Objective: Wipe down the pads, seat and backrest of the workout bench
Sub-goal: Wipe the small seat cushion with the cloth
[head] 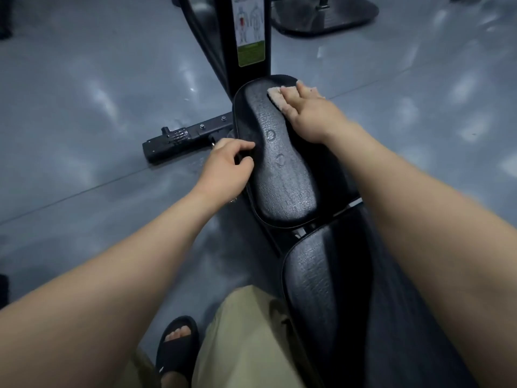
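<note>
The black padded seat [279, 169] of the workout bench lies in the middle of the view, with the black backrest pad [321, 289] just below it. At the seat's far end my right hand [310, 113] presses a pale beige cloth [275, 96] flat on the pad, fingers spread. My left hand [226, 163] grips the seat's left edge, fingers curled round the rim. The right side of both pads is hidden behind my right forearm.
A black upright post with an exercise label [249, 32] rises behind the seat. The bench's floor bar [181, 138] sticks out to the left on the glossy grey floor [84, 107]. A dark machine base [327, 15] sits at the top right. My sandalled foot [176, 345] stands beside the bench.
</note>
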A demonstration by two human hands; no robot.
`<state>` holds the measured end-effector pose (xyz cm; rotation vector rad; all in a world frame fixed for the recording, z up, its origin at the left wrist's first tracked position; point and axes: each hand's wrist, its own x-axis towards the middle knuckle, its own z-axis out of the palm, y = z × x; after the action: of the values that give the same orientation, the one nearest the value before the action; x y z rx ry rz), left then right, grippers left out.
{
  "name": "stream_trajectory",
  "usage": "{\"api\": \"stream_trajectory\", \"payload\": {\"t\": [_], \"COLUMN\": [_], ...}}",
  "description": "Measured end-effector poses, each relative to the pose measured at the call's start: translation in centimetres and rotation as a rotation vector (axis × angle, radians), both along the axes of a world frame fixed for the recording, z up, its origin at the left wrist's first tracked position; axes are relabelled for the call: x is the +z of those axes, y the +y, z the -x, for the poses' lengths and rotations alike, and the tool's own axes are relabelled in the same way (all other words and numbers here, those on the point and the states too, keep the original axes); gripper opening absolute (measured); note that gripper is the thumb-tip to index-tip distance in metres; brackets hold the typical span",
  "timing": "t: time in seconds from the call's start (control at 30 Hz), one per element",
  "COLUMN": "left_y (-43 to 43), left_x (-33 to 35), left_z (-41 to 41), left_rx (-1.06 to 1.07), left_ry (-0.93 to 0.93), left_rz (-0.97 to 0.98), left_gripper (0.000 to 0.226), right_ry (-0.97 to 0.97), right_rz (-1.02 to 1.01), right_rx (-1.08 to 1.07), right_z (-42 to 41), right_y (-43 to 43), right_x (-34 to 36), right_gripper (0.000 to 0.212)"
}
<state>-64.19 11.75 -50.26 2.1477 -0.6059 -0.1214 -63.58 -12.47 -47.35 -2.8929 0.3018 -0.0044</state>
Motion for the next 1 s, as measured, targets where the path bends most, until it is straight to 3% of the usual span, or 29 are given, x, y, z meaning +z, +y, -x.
{"api": "stream_trajectory", "payload": {"t": [0.2,0.37,0.57,0.83,1.0], "left_y": [0.7,1.5,2.3,2.0,1.4], "left_x": [0.7,0.4,-0.6,-0.3,0.1], "left_z": [-0.3,-0.1,0.2,2.0,3.6], "left_rx": [-0.05,0.021,0.188,0.293,0.293], "left_ry": [0.052,0.13,0.28,0.392,0.381], "left_rz": [-0.018,0.044,0.082,0.195,0.193], "left_gripper": [0.04,0.038,0.036,0.033,0.029], "right_ry": [-0.003,-0.056,-0.073,-0.107,-0.164], "right_rz": [0.0,0.143,0.096,0.236,0.137], "right_rx": [-0.023,0.105,0.222,0.331,0.388], "right_z": [-3.4,-2.9,1.3,9.4,14.8], "right_y": [1.4,3.7,5.2,7.7,9.3], "right_x": [2.0,2.1,0.9,-2.2,-2.8], "right_gripper": [0.058,0.052,0.049,0.052,0.052]}}
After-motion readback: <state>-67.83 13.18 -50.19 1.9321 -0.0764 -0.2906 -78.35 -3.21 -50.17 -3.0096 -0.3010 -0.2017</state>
